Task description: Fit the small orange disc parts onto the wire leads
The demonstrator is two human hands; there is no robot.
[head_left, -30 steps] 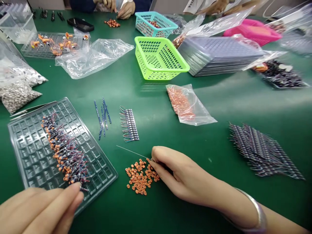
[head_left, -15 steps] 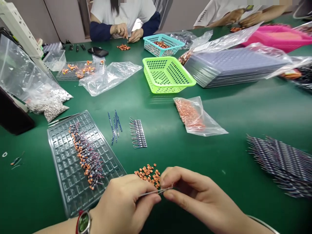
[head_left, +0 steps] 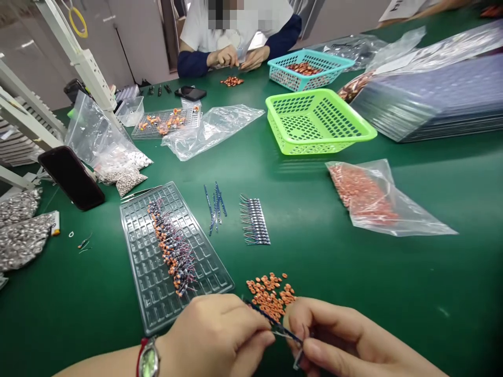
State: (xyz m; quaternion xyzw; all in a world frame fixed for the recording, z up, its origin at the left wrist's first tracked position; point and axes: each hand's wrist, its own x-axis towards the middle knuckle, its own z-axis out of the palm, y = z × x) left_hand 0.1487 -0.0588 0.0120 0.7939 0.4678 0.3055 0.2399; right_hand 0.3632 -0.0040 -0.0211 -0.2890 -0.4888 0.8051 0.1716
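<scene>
Between my two hands runs a narrow dark blue strip point(head_left: 290, 334) with thin wires, slanting down to the right. My left hand point(head_left: 220, 330) is closed in a pinch on it, a watch on the wrist. Fingers of my right hand point(head_left: 334, 335) pinch the strip's lower end, where a fine reddish wire and a short dark end stick out. Just beyond the fingertips lies a loose pile of small orange oval pieces point(head_left: 271, 296). Left of it, a clear ribbed tray point(head_left: 137, 272) carries a row of small wired parts with orange ends point(head_left: 173, 251).
Blue strips point(head_left: 215, 207) and a row of wired strips point(head_left: 255, 221) lie ahead. Farther back are a bag of orange pieces point(head_left: 365, 196), a green basket point(head_left: 318, 141) and a turquoise basket point(head_left: 304, 81). A propped phone point(head_left: 70, 178) stands left. A co-worker's hands point(head_left: 239, 57) are across the table.
My view has swung left, so the table's things sit farther right. The strip between my hands now tilts down to the right and shows more of its dark blue length.
</scene>
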